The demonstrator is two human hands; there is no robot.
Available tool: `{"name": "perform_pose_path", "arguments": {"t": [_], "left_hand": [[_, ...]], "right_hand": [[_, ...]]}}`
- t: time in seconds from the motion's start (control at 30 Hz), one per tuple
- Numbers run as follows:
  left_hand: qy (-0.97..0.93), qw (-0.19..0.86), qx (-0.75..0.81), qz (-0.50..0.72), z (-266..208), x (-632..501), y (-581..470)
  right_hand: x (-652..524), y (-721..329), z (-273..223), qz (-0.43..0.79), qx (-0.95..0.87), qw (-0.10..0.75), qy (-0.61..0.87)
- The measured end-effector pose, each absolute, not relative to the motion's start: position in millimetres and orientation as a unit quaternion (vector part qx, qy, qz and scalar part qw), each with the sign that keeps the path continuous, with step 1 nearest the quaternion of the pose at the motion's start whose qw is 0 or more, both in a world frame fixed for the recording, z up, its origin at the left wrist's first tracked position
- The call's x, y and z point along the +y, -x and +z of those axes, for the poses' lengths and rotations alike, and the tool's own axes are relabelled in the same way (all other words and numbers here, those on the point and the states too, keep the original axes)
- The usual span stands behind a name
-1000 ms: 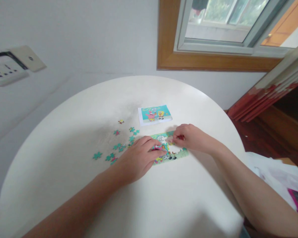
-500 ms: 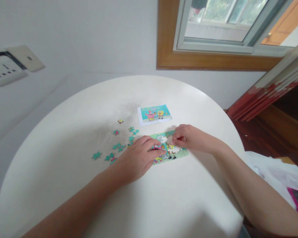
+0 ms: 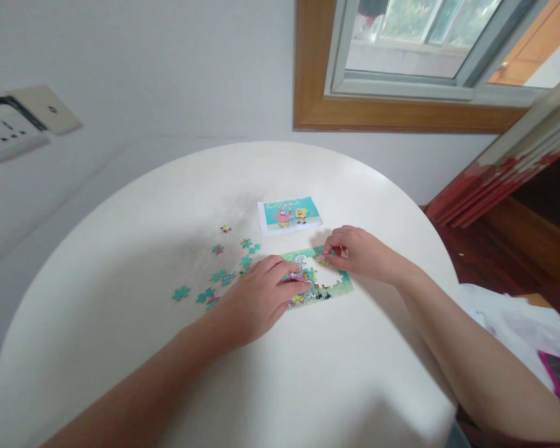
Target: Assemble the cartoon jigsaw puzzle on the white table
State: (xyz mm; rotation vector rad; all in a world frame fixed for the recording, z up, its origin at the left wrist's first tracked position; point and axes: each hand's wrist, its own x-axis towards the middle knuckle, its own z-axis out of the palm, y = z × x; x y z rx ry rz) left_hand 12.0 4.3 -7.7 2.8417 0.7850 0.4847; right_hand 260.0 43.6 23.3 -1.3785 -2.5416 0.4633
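Observation:
A partly assembled jigsaw puzzle (image 3: pixel 343 287) with cartoon figures lies on the white table, with a white gap in its middle right. My left hand (image 3: pixel 256 298) rests over the puzzle's left part, thumb and fingers apart and stretched out, covering some of it. Above the gap, the thumb and forefinger of my right hand (image 3: pixel 361 250) pinch a small yellowish puzzle piece (image 3: pixel 323 261). Several loose puzzle pieces (image 3: pixel 182 293), mostly teal, are scattered left of my left hand. Behind the puzzle lies a picture card (image 3: pixel 290 214) with a pink and a yellow figure.
The round white table (image 3: pixel 121 348) stands against the wall by a wood-framed window (image 3: pixel 410 115). A wall socket (image 3: pixel 14 130) is at the left. On the right are a red and cream curtain (image 3: pixel 476 190) and a white plastic bag (image 3: pixel 504 317) beside the table edge.
My right hand has moved slightly up and away with the yellowish puzzle piece, baring more of the white gap. My left hand stays in place on the puzzle.

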Motion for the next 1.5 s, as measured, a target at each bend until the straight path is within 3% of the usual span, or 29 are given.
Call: {"name": "perform_pose_path", "arguments": {"t": [0.57,0.7,0.97,1.5], "left_hand": [[-0.948,0.070,0.260,0.168,-7,4,-12],[-0.948,0.075,0.260,0.165,-6,4,-13],[-0.948,0.077,0.262,0.164,-6,4,-12],[-0.948,0.081,0.263,0.162,-5,3,-12]], "right_hand": [[38,-266,26,0.392,-0.761,0.119,0.502],[36,-265,27,0.381,-0.767,0.099,0.507],[34,-258,29,0.248,-0.817,0.061,0.518],[32,-249,28,0.236,-0.790,0.068,0.561]]}}
